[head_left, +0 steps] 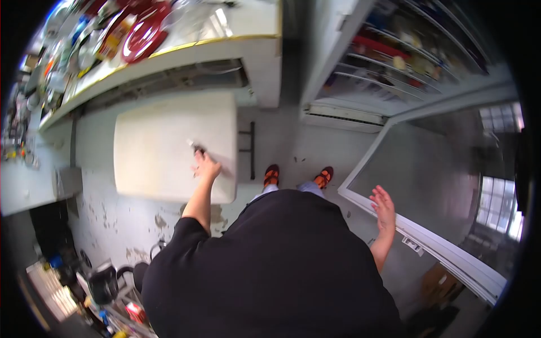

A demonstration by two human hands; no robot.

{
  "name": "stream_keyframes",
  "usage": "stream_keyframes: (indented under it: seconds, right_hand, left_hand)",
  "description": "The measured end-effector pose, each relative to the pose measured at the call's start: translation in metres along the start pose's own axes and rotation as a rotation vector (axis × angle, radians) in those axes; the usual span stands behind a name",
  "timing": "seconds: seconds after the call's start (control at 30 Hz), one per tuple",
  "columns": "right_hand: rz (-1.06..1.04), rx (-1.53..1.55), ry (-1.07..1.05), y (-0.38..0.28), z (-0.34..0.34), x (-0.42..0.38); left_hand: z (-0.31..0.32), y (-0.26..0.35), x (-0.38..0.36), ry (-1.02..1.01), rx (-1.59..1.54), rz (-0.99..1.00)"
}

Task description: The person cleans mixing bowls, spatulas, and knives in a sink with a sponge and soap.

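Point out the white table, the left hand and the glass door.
White table point(152, 152): head view, bare part of top.
Left hand point(209, 168): head view, back of hand.
Glass door point(420, 174): head view, glass pane.

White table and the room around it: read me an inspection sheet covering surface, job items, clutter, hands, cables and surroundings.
Surface: white table, pale top, faint discolouration.
Job's things: small dark item at the table, too small to identify.
Clutter: counter crowded at one end, red dish near its edge.
Hands: left hand at the dark item, grip unclear; right hand open, beside the glass door.
Cables: nothing seen.
Surroundings: door open, cabinet shelves stocked, floor patchy.
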State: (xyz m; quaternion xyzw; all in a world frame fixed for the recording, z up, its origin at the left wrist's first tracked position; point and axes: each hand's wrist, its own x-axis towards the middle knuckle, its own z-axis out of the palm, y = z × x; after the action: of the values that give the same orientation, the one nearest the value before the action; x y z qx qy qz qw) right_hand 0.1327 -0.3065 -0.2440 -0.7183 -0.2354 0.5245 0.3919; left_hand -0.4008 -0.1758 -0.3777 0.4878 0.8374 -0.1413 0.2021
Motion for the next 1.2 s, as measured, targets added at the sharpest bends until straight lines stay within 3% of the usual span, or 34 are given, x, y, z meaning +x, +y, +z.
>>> stream_keyframes:
  seconds: [0.07,0.1,0.17,0.3,0.37,0.5,0.57,0.63,0.67,0.73,0.77,0.83,0.87,0.9,0.97,1.0,1.03,1.1,1.13,1.2]
  right_hand:
    - [0.031,0.077,-0.027,0.004,-0.008,0.004]
    - [0.035,0.115,-0.055,0.015,-0.004,0.021]
    - [0.053,0.252,-0.136,0.022,-0.010,0.034]
    - [0.106,0.271,-0.018,0.032,-0.025,0.061]
    - [0.009,0.073,0.118,0.040,-0.033,0.076]
    - [-0.139,0.155,0.209,0.044,-0.049,0.082]
    - [-0.099,0.133,0.198,0.044,-0.058,0.081]
    - [-0.060,0.190,0.211,0.047,-0.065,0.079]
    - [-0.011,0.243,0.210,0.050,-0.070,0.079]
    - [0.000,0.224,0.243,0.056,-0.078,0.077]
    - [0.012,0.195,0.264,0.058,-0.082,0.077]
    - [-0.005,0.209,0.280,0.062,-0.086,0.079]
    - [-0.029,0.211,0.291,0.063,-0.088,0.079]
    - [-0.031,0.214,0.288,0.061,-0.091,0.077]
    - [0.009,0.209,0.316,0.052,-0.094,0.081]
    - [-0.005,0.210,0.297,0.057,-0.095,0.084]
    - [-0.002,0.217,0.298,0.066,-0.098,0.086]
    - [-0.006,0.223,0.291,0.070,-0.098,0.088]
    - [-0.001,0.224,0.307,0.069,-0.097,0.088]
    - [-0.004,0.217,0.312,0.071,-0.096,0.088]
  left_hand:
    - [-0.006,0.038,-0.011,0.154,-0.027,-0.049]
    - [0.016,0.059,-0.001,0.392,-0.144,0.049]
    - [0.017,0.121,-0.007,0.464,-0.240,0.372]
    - [0.010,0.300,-0.034,0.269,-0.461,0.905]
    - [-0.006,0.388,-0.036,0.296,-0.541,1.174]
    - [-0.043,0.528,-0.003,0.655,-0.660,1.165]
    - [-0.062,0.574,0.028,0.393,-0.464,0.923]
    - [-0.051,0.595,0.064,0.617,-0.273,1.131]
    - [-0.046,0.603,0.085,0.615,-0.273,1.145]
    - [-0.048,0.616,0.110,0.339,0.680,1.320]
    - [-0.048,0.620,0.109,0.337,0.689,1.328]
    - [-0.053,0.619,0.106,-0.124,-0.131,0.908]
    - [0.023,0.644,0.194,-0.122,-0.297,0.837]
    - [0.026,0.643,0.199,-0.118,-0.295,0.837]
    - [0.019,0.623,0.208,0.726,0.720,1.444]
    - [-0.012,0.611,0.151,0.730,0.478,1.279]
    - [-0.027,0.601,0.122,0.744,0.481,1.260]
    - [-0.044,0.586,0.084,0.738,0.025,1.139]
    - [-0.055,0.578,0.064,0.746,0.024,1.132]
    - [-0.076,0.560,0.029,0.515,0.148,0.865]
